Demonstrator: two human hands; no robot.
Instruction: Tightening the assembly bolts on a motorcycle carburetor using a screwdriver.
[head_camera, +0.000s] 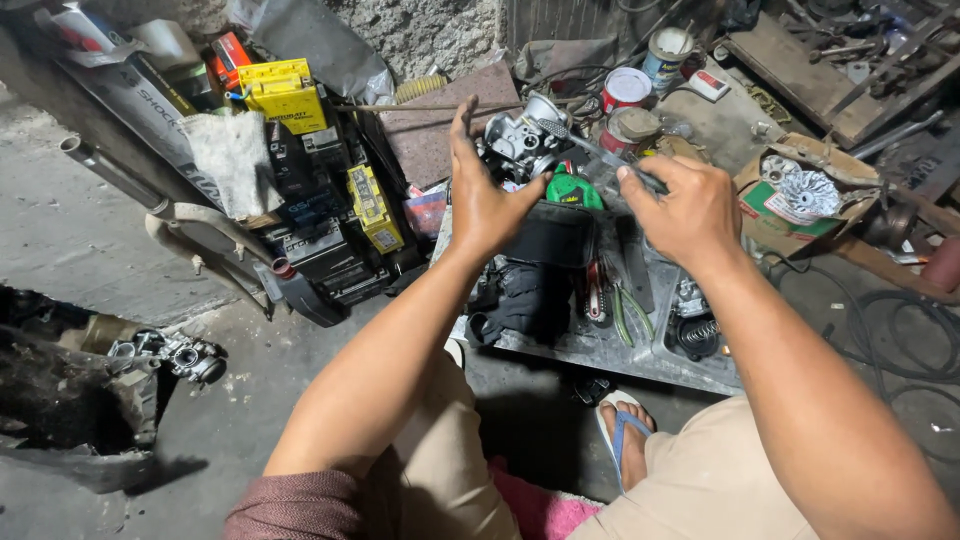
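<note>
Yellow boxes (285, 92) and tins (627, 88) crowd the floor beside a cardboard box (790, 205) and coiled cables (905, 335).

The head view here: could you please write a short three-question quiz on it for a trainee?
1. True or false: the left hand holds the silver carburetor.
2. Which hand grips the slim screwdriver whose tip meets the carburetor? A) left B) right C) neither
3. What colour is the flip-flop on the foot below the metal tray?

Key:
1. True.
2. B, the right hand.
3. Blue strap on a white sole.
</note>
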